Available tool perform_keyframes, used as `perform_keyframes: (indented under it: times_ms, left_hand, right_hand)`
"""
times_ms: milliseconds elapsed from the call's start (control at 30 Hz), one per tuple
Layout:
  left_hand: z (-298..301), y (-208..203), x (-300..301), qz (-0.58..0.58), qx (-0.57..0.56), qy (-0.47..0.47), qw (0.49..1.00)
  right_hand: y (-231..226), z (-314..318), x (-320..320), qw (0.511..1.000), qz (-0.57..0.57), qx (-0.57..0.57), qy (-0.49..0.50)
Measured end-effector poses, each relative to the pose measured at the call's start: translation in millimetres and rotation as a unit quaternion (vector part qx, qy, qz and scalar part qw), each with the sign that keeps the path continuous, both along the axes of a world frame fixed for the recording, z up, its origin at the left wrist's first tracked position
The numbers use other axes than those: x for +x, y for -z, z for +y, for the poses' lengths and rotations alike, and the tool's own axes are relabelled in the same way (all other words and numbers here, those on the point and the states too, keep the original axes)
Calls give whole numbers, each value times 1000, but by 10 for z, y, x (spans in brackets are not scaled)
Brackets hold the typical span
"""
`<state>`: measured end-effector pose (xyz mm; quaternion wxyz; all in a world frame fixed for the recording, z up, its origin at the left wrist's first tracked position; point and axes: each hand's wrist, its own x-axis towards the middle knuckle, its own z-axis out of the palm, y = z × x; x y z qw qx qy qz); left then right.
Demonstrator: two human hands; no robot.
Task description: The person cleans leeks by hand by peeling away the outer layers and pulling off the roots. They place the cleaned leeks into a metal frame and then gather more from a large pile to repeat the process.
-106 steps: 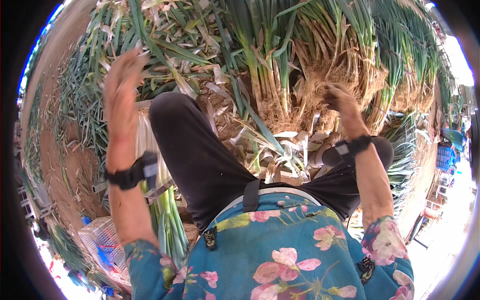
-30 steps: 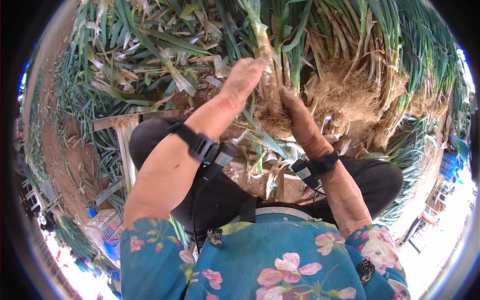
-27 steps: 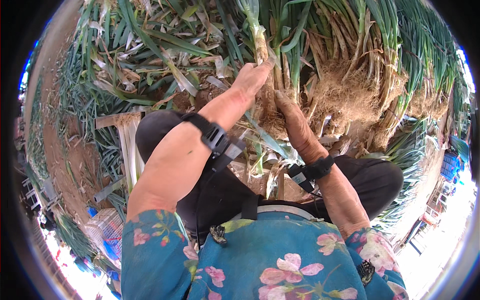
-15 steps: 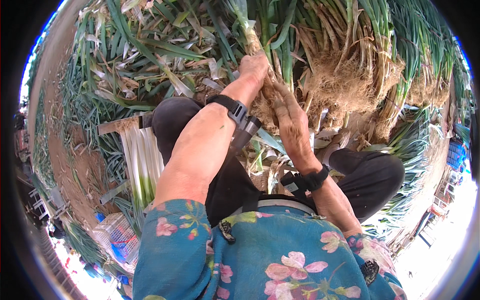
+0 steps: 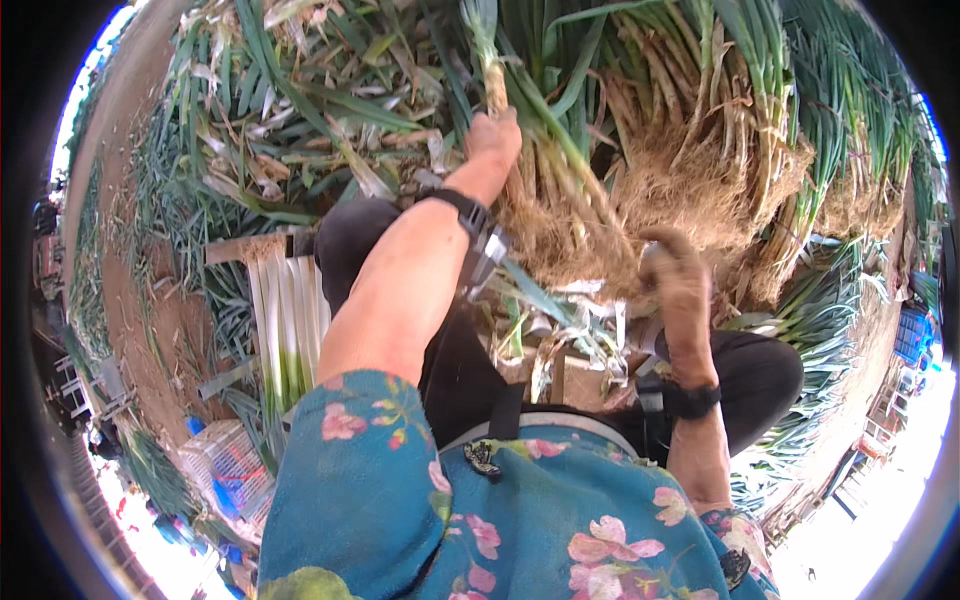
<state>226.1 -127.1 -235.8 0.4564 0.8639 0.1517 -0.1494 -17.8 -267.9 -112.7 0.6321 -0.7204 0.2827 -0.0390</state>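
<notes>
My left hand [image 5: 492, 142] is closed around the lower shaft of a long green onion [image 5: 494, 82], its green leaves pointing away from me. Down to the right, my right hand [image 5: 684, 285] is curled, its fingers slightly blurred, beside the hairy roots of the onion bunch [image 5: 560, 240]. A blurred stalk [image 5: 585, 180] slants from near the left hand toward the right hand's fingertips. Whatever the right fingers hold cannot be made out. Loose pale peelings [image 5: 590, 335] lie between my knees.
Clean white-shafted green onions [image 5: 290, 320] lie on a stand by my left knee. Discarded leaves [image 5: 330, 110] are heaped at the far left. More rooted bunches [image 5: 720, 150] stand at the right. A white plastic crate [image 5: 232, 465] sits at lower left, a blue crate [image 5: 912, 325] at far right.
My right hand has moved away from the left hand, right and toward me, its fingers going from extended to curled. The left hand has kept its hold on the green onion.
</notes>
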Motion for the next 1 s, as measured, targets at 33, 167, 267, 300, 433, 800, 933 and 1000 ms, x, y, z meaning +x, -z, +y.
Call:
perform_keyframes:
  times_ms: [33, 167, 267, 300, 433, 800, 933, 1000]
  left_hand:
    - [271, 229, 90, -15, -101, -1, 995]
    - [73, -104, -316, 104, -188, 61, 975]
    - [197, -414, -567, 206, -215, 148, 943]
    - [234, -473, -605, 220, -198, 168, 940]
    - [337, -426, -613, 228, -202, 188, 934]
    - [265, -706, -643, 295, -277, 281, 870]
    - [232, -610, -586, 316, -294, 215, 876]
    - [203, -617, -614, 325, -305, 195, 874]
  right_hand:
    - [126, 45, 99, 980, 48, -166, -95]
    - [571, -145, 53, 981, 65, -168, -76]
    - [476, 92, 276, 962, 98, 255, -16]
    - [470, 180, 359, 938, 117, 327, -24]
    - [793, 431, 609, 890, 98, 444, -28]
    - [-150, 344, -10, 896, 102, 433, -11]
    - [-614, 301, -692, 911, 115, 396, 3]
    - [-900, 335, -942, 924, 88, 372, 9]
